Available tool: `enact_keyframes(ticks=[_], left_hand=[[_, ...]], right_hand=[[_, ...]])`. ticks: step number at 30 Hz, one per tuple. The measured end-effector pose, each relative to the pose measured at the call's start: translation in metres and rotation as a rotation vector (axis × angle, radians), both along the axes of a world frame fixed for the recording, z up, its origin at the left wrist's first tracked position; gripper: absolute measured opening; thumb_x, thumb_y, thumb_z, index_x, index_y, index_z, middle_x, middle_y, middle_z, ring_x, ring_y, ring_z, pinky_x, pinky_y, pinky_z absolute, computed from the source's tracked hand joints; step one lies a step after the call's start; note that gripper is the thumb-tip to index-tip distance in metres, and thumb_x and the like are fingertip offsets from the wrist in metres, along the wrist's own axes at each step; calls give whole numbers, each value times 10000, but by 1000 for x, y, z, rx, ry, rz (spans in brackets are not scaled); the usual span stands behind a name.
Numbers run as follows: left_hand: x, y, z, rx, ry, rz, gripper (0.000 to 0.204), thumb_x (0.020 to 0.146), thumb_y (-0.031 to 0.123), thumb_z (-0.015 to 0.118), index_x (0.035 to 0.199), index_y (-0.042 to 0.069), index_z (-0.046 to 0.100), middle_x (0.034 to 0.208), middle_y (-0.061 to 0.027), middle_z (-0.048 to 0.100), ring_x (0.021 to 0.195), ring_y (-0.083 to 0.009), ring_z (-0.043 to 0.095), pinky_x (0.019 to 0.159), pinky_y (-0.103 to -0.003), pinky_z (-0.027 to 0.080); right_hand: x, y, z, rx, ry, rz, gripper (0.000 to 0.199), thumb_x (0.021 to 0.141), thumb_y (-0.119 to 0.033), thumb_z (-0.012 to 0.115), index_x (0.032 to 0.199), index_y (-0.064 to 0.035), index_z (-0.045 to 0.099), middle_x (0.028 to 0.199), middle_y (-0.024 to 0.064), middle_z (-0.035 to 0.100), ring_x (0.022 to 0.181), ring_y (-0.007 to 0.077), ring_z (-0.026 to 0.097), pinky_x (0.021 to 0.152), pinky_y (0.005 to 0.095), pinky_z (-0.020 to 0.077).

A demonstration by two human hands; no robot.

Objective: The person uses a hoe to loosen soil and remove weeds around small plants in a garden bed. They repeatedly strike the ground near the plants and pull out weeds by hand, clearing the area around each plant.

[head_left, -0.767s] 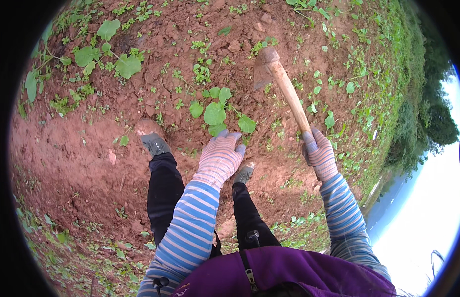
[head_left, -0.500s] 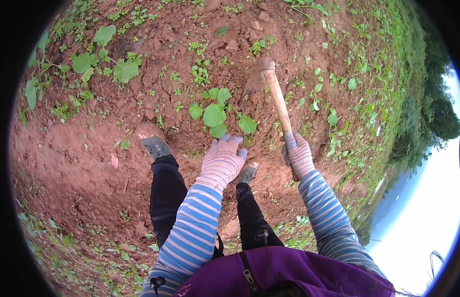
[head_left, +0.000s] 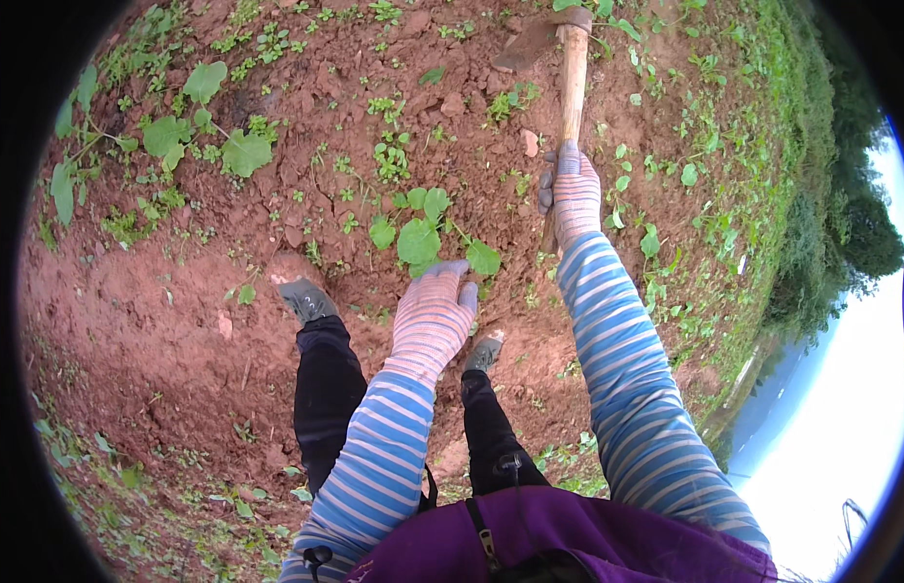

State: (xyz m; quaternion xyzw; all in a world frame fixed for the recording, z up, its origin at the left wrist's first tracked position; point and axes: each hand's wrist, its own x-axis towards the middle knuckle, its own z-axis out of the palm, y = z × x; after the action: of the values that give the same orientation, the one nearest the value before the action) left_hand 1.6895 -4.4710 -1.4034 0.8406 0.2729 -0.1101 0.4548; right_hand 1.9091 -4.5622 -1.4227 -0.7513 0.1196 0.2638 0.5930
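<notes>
My right hand (head_left: 574, 199), in a striped glove with grey fingers, is closed around the wooden handle of a hoe (head_left: 574, 87). The hoe reaches away from me, its brownish blade (head_left: 532, 45) at the far end near the top of the view. My left hand (head_left: 433, 316), gloved alike, hangs just on the near side of a young broad-leaved plant (head_left: 419, 240). Its thumb and forefinger stand apart and it holds nothing that I can see; the other fingers are partly hidden. Whether it touches the leaves, I cannot tell.
Reddish, cloddy soil (head_left: 180, 291) with small weeds spreads all round. A larger broad-leaved plant (head_left: 246, 153) grows at the far left. My shoes (head_left: 307, 299) stand on the soil below the middle plant. Denser greenery (head_left: 802, 233) rises along the right.
My right hand has moved away from me with the hoe, whose head has gone farther out and slightly right. My left hand has hardly shifted, its fingers now looking more bent.
</notes>
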Motion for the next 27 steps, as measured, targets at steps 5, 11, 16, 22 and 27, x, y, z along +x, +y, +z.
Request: enact_keyframes(ticks=[5,11,16,22,27], left_hand=[[6,8,6,-33,7,27,350,892,230,621,1199,63,613,1160,-176,638,1069,-358,601,941,-449,484],[18,15,9,-2,-186,236,379,920,143,607,1287,57,571,1213,-184,623,1122,-332,599,982,-398,467],[25,13,5,-513,-332,608,355,968,129,551,1312,39,556,1269,-159,605,1197,-269,571,1025,-353,441],[19,32,6,-1096,-430,945,425,1002,211,546,1386,40,480,1382,-121,533,1252,-200,525,1028,-295,422],[21,34,8,-1198,-431,1005,453,1009,242,534,1399,28,447,1403,-152,501,1270,-244,509,1072,-352,412]], right_hand=[[-17,-33,30,-43,199,-70,450,996,-506,482,963,-64,563,575,-1,493,387,103,409,355,274,341],[1,-34,48,42,-21,-10,484,986,-531,488,1002,-52,556,588,-8,488,404,96,407,368,257,327],[5,-21,17,-236,130,90,401,1013,-463,471,926,-77,534,570,-8,482,401,96,419,357,262,346],[-7,-40,26,-22,-1,-4,392,1007,-461,489,926,-80,536,533,-21,473,354,84,392,319,249,300],[10,-1,5,-43,-20,36,391,1013,-460,475,933,-80,522,553,-7,463,391,96,401,355,264,335]])
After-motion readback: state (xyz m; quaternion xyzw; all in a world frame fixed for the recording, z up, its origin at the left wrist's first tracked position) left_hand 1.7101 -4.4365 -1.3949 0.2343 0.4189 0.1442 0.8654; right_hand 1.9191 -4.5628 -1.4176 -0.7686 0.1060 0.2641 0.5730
